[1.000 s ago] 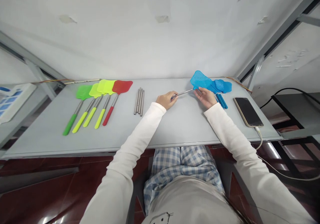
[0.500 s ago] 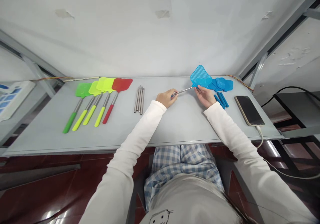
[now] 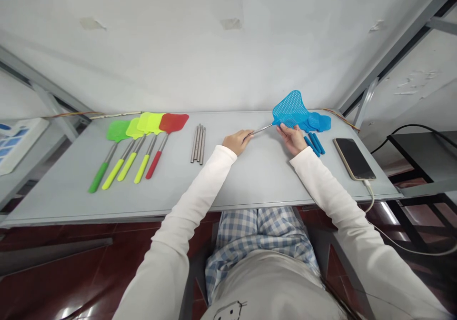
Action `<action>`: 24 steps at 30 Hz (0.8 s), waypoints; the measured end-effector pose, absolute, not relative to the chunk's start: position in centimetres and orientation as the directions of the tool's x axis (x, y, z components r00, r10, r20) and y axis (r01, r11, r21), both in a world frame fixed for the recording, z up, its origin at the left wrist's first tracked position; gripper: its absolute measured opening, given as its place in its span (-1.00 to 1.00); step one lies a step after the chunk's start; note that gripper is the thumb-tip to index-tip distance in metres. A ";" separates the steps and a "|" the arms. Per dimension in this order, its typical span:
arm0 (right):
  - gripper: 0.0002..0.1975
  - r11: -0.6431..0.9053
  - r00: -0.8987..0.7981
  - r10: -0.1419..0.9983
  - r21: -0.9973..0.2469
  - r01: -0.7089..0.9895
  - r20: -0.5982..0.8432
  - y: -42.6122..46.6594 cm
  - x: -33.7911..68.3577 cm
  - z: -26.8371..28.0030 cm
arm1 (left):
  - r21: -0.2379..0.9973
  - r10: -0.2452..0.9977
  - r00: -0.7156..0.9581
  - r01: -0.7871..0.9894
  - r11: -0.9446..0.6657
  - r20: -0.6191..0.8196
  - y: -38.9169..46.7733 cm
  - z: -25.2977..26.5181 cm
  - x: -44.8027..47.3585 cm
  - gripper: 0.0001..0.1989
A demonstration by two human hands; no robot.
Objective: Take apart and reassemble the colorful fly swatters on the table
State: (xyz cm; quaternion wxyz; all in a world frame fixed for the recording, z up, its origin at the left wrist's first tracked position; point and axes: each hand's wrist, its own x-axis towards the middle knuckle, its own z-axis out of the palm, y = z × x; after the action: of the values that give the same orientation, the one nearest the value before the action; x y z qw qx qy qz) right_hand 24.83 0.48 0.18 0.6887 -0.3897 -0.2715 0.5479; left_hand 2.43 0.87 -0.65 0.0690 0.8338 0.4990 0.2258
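Observation:
My left hand is closed around a thin metal rod. At the rod's right end sits a blue perforated fly swatter head, tilted up, and my right hand pinches it near its base. Behind and right of that hand lie several more blue swatter heads, partly overlapping. Blue handle grips rest just right of my right fingers. Left of my left hand, several bare metal rods lie side by side.
Whole fly swatters lie in a row at the left: a green one, several yellow ones and a red one. A charging phone lies at the table's right. A wall rises behind the grey table.
The blue swatter head has turned and tilted a little to the right, showing more of its mesh. Both hands keep their hold and have barely shifted.

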 end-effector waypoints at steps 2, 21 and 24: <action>-0.65 0.070 0.236 0.969 -0.839 -0.539 -0.071 0.4 24.9 0.1 | 0.336 0.861 0.405 0.800 -0.497 0.308 0.8 -0.6 2.5 -0.61; -0.77 -0.003 0.120 0.991 -0.898 -0.439 -0.062 -1.0 23.0 0.1 | 0.192 0.863 0.396 0.864 -0.466 0.313 0.2 0.2 2.5 -0.56; -0.71 0.034 0.047 0.999 -0.908 -0.417 0.016 -0.7 23.6 0.6 | 0.227 0.850 0.370 0.852 -0.472 0.375 0.5 0.9 1.8 -0.56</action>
State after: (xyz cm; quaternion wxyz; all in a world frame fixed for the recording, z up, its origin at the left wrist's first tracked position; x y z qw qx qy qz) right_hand 23.57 -0.70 0.64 0.6122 -0.3857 -0.3774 0.5780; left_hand 1.84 0.48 0.86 -0.0026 0.8278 0.5139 0.2251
